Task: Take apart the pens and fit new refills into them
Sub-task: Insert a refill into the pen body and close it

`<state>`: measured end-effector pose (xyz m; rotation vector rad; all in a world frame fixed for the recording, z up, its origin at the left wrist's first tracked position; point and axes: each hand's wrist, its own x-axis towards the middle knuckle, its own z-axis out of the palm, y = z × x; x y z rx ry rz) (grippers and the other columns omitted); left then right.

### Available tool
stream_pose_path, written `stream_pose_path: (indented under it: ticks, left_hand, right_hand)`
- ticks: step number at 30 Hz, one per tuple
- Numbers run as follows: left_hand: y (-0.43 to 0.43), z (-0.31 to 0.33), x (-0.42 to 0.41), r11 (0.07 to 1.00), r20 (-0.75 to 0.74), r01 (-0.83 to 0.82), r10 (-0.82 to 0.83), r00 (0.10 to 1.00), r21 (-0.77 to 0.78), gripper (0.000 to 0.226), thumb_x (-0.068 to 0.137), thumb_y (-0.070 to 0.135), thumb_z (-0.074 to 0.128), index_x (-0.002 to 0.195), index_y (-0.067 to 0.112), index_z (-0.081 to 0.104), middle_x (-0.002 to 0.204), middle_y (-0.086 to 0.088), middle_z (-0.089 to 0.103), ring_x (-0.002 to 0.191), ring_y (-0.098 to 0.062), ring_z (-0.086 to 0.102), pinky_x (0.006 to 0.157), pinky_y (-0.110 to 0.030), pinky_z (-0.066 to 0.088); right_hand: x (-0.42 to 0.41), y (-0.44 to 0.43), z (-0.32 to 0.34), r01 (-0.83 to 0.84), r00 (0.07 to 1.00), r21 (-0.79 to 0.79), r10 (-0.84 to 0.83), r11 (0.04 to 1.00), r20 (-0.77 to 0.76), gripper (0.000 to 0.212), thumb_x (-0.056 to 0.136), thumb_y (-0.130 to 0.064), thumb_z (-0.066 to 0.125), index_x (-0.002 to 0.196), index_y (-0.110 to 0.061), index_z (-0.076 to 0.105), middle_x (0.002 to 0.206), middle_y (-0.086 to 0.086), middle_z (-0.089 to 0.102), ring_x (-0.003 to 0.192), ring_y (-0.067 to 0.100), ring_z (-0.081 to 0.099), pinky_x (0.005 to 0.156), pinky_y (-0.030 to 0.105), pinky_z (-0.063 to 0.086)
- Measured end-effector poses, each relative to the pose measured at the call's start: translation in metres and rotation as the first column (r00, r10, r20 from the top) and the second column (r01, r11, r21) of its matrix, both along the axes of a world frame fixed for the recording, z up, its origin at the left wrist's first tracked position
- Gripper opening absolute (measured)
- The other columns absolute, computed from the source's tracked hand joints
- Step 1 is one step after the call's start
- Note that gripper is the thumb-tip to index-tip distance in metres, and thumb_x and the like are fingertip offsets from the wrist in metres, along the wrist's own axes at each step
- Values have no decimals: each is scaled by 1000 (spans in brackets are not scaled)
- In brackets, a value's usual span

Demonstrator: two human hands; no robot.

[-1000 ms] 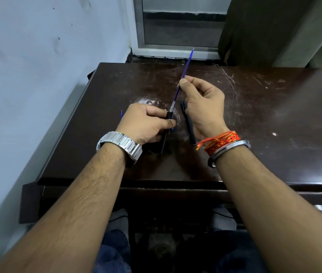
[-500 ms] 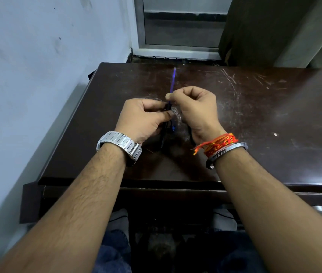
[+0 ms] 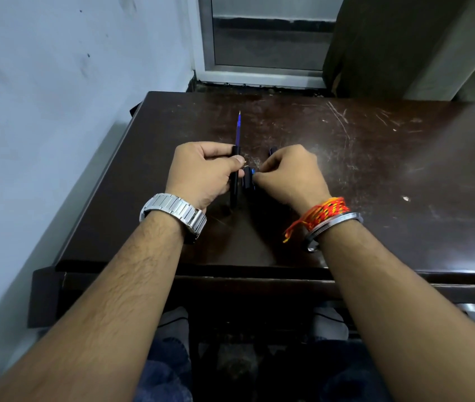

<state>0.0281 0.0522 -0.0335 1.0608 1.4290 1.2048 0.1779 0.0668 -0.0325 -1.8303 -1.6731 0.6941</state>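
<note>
Two bare hands work close together over a dark brown, scratched wooden table point(image 3: 375, 175) in the head view. The left hand point(image 3: 201, 172) is closed around a slim black pen barrel point(image 3: 234, 184), held roughly upright, with a thin blue refill point(image 3: 238, 130) sticking out of its far end, tip pointing away. The right hand point(image 3: 288, 175) pinches a small black-and-blue pen part point(image 3: 249, 178) between thumb and fingertips, just beside the barrel. Another dark pen piece point(image 3: 272, 150) peeks out behind the right hand's knuckles. A silver metal watch point(image 3: 172, 211) sits on the left wrist; orange threads point(image 3: 322, 211) and a steel bangle point(image 3: 332, 226) circle the right.
</note>
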Motion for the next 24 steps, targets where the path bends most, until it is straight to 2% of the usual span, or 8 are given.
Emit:
stream_pose_path:
  ticks: [4, 8, 13, 16, 21, 24]
  left_hand:
    - [1, -1, 0, 1000, 7, 6, -6, 1000, -5, 14, 81, 3, 78, 80, 17, 77, 77, -5, 80, 72, -18, 77, 82, -53, 62]
    - [0, -1, 0, 1000, 1, 7, -7, 1000, -8, 12, 80, 5, 79, 81, 17, 78, 80, -6, 80, 73, -19, 78, 83, -55, 62]
    - [-1, -1, 1, 1000, -13, 23, -23, 1000, -13, 10, 77, 8, 79, 79, 18, 78, 81, -9, 80, 75, -20, 78, 84, -58, 60]
    - [-3, 0, 1, 999, -24, 31, -32, 999, -19, 10, 76, 9, 79, 78, 19, 79, 81, -8, 80, 76, -21, 78, 83, -58, 61]
    - [-4, 1, 2, 998, -38, 40, -41, 998, -46, 16, 79, 5, 78, 75, 20, 79, 81, -10, 80, 76, -24, 78, 83, -59, 60]
    - [-4, 3, 3, 997, -50, 45, -48, 998, -59, 13, 81, 4, 77, 81, 17, 79, 84, -11, 80, 78, -24, 78, 84, -57, 60]
  right_hand:
    - [-1, 0, 1, 19, 1000, 2, -19, 1000, 15, 6, 78, -17, 71, 79, -13, 76, 83, 5, 71, 74, 14, 66, 52, 16, 44]
    - [0, 0, 2, 53, 998, 20, -54, 998, 41, 16, 78, -25, 71, 80, -9, 74, 73, 3, 65, 69, 16, 65, 52, 19, 45]
    - [-2, -2, 3, 75, 990, 23, -77, 997, 116, 20, 75, -23, 78, 86, -7, 71, 80, 6, 61, 76, 27, 66, 65, 28, 51]
    - [-4, -3, 4, 99, 989, 30, -102, 995, 109, 20, 72, -22, 79, 81, -7, 69, 71, 3, 56, 74, 28, 65, 63, 28, 48]
    - [-5, -5, 6, 86, 993, 2, -86, 996, 80, 23, 69, -25, 81, 80, -8, 70, 69, 3, 59, 69, 24, 63, 57, 24, 43]
    - [-5, -4, 10, 157, 987, 155, -160, 975, 10, 25, 70, -30, 75, 70, -5, 73, 65, 12, 68, 61, 25, 63, 53, 26, 44]
